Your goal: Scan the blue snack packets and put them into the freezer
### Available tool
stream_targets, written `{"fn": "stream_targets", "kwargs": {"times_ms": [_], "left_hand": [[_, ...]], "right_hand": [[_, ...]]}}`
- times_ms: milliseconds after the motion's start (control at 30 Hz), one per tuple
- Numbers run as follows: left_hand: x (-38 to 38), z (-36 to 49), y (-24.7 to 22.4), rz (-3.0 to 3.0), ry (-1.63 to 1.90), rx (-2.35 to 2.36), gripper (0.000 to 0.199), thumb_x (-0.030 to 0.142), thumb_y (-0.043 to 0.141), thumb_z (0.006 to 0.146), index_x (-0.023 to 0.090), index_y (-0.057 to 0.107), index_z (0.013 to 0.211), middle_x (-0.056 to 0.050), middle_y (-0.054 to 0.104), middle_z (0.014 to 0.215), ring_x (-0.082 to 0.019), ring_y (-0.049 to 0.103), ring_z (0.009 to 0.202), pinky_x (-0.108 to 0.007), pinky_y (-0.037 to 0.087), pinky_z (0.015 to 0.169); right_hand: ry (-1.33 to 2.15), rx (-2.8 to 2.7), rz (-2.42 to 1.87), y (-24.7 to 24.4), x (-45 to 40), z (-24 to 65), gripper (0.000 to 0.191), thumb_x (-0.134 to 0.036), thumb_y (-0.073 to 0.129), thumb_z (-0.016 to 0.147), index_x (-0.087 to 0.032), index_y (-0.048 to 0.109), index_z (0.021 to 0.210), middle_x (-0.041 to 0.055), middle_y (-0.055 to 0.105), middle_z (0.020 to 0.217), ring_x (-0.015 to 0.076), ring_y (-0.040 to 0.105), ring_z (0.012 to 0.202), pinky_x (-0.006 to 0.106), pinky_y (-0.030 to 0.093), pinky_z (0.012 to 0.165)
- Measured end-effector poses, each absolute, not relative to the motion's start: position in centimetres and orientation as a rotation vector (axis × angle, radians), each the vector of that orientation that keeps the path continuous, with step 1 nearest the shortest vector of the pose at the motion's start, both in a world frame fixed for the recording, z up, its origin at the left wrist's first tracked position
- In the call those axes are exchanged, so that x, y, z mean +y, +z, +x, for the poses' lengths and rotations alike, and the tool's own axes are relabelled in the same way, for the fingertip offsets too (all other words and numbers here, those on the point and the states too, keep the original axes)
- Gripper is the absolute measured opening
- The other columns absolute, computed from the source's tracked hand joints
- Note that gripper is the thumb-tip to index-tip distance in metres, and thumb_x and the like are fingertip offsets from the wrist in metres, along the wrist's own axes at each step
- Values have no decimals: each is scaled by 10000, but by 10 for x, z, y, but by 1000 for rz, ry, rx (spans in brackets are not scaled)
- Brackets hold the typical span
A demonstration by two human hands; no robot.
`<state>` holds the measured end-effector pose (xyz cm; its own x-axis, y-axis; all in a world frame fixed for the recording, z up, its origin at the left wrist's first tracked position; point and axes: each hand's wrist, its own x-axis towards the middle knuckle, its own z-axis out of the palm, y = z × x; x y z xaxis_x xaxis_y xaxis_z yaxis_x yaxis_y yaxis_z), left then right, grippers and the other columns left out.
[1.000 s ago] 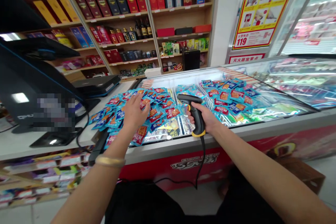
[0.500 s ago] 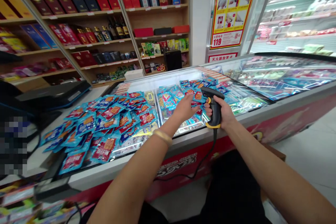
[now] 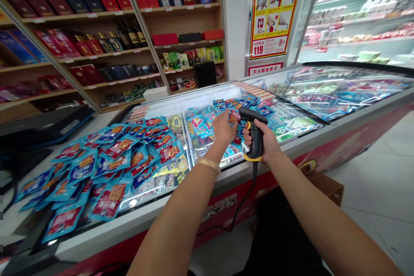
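Observation:
A black and yellow barcode scanner (image 3: pixel 254 138) is gripped by its handle in my right hand (image 3: pixel 267 140), with its cord hanging down in front of the freezer. Just left of the scanner head, my left hand (image 3: pixel 224 128) has its fingers closed on a small red and blue snack packet (image 3: pixel 234 116). More snack packets (image 3: pixel 237 102) lie on the glass behind both hands. To the left, a large heap of blue-edged snack packets (image 3: pixel 113 151) in red and dark blue spreads over the glass top. My left fingertips are partly hidden behind the hand.
The chest freezer (image 3: pixel 181 205) with a glass lid runs across the view. Wooden shelves (image 3: pixel 181 8) with boxes and bottles stand behind it. A black device (image 3: pixel 45 123) sits on the left counter, a cardboard box (image 3: pixel 326 187) on the floor at right.
My left hand has gone from open fingers to holding a snack packet, raised beside the scanner head. The scanner remains in my right hand. The view has shifted slightly to the right.

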<state>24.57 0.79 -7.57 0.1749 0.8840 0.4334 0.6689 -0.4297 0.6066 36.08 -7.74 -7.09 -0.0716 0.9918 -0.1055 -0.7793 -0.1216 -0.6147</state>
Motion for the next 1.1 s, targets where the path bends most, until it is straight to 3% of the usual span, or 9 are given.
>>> {"fn": "stream_targets", "kwargs": {"times_ms": [233, 333, 433, 500, 567, 633, 733, 867, 1100], "left_hand": [[4, 200, -63, 1243, 1368, 1269, 351, 29, 646, 703, 193, 683, 1011, -63, 700, 1030, -221, 628, 1011, -358, 474, 952], [-6, 166, -58, 694, 1247, 1027, 300, -11, 537, 722, 180, 651, 924, -3, 624, 737, -121, 589, 667, -257, 505, 709], [-18, 135, -50, 489, 1138, 913, 186, 128, 432, 851, 155, 615, 833, -3, 517, 595, -111, 500, 503, -232, 453, 530], [-26, 121, -46, 449, 1093, 843, 344, 339, 355, 929, 146, 609, 800, -32, 518, 594, -137, 506, 500, -258, 448, 485], [-33, 112, -41, 422, 1053, 768, 503, 547, 339, 922, 145, 620, 811, -51, 549, 619, -161, 533, 523, -293, 473, 484], [-41, 106, -39, 419, 1022, 738, 521, 628, 406, 890, 158, 626, 841, -53, 592, 658, -177, 575, 564, -331, 518, 529], [-51, 101, -38, 455, 966, 754, 461, 605, 480, 892, 169, 627, 888, -52, 639, 714, -183, 621, 608, -344, 549, 571], [-59, 99, -43, 505, 915, 768, 369, 516, 524, 916, 160, 623, 919, -46, 648, 715, -144, 619, 573, -257, 522, 522], [-53, 104, -55, 569, 1038, 863, 437, 488, 353, 988, 146, 624, 971, -111, 711, 848, -224, 711, 823, -404, 603, 738]], "right_hand": [[1609, -497, -643, -71, -79, 361, 194, -355, 616, 832, -169, 573, 795, 3, 550, 618, 84, 464, 462, 173, 416, 394], [1637, -534, -661, -71, -76, 356, 191, -359, 617, 830, -175, 578, 797, 5, 546, 618, 90, 465, 469, 180, 416, 400], [1660, -567, -650, -71, -74, 339, 188, -358, 610, 833, -176, 579, 799, 0, 543, 615, 89, 462, 468, 179, 411, 402], [1676, -582, -640, -70, -74, 324, 194, -362, 615, 830, -174, 578, 796, -3, 548, 618, 85, 462, 464, 179, 411, 402], [1700, -592, -639, -69, -76, 309, 206, -368, 627, 823, -172, 576, 787, -4, 556, 624, 81, 467, 464, 177, 410, 404], [1737, -605, -649, -69, -80, 299, 212, -369, 636, 816, -169, 576, 778, -5, 558, 624, 77, 468, 463, 173, 402, 403], [1792, -643, -683, -68, -86, 294, 206, -361, 650, 806, -168, 585, 781, -8, 559, 621, 74, 472, 462, 170, 398, 405], [1809, -676, -728, -69, -91, 299, 216, -364, 677, 785, -164, 597, 782, -11, 563, 621, 73, 479, 459, 170, 401, 401], [1895, -841, -836, -65, -91, 298, 209, -344, 658, 813, -156, 592, 754, -1, 567, 601, 76, 472, 437, 173, 402, 379]]}}
